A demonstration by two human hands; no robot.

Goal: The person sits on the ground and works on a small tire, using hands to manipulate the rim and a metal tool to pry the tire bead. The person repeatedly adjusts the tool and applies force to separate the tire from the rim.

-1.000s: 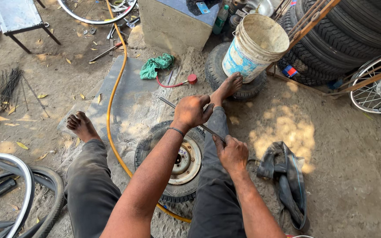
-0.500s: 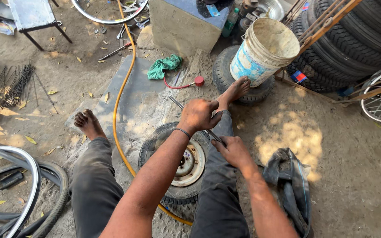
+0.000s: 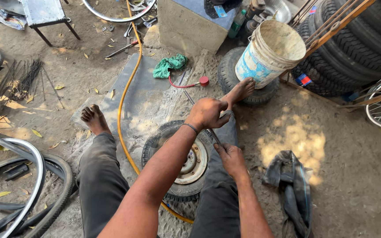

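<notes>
Both hands are on it: our left hand (image 3: 207, 112) is fisted around the metal lever (image 3: 203, 117), our right hand (image 3: 230, 157) presses fingers-curled on the small tyre (image 3: 157, 141) between our legs.

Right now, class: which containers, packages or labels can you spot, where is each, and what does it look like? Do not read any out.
Bucket: tilted on a small tyre beyond the right foot; cream, with a worn blue printed band.
Bottle: behind the bucket, beside the block; green, upright.
Small packet: right of the bucket, by the stacked tyres; red and blue.
</notes>
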